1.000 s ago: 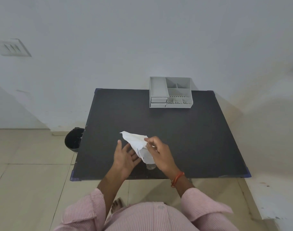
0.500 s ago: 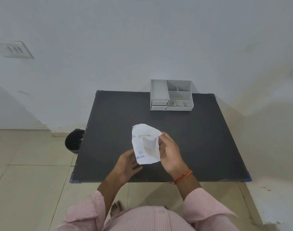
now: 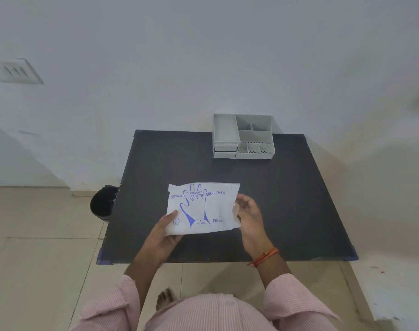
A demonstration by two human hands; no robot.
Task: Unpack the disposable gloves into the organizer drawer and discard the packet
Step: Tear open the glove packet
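A white glove packet [image 3: 202, 209] with a blue hand drawing and the print "DISPOSABLE POLYETHYLENE GLOVES" is held flat above the front of the black table [image 3: 287, 199], printed side up. My left hand [image 3: 164, 231] pinches its lower left corner. My right hand [image 3: 247, 215] grips its right edge. The grey organizer [image 3: 243, 137] stands at the table's back edge against the wall, with two shut drawers [image 3: 225, 151] stacked at its front left and open compartments on top.
A black bin [image 3: 103, 203] stands on the tiled floor just left of the table. A white wall rises behind the table. My bare foot [image 3: 164, 298] shows under the table's front edge.
The packet has gone from crumpled and upright in my right hand to spread out flat with its print facing up. My left hand has taken hold of its lower left corner.
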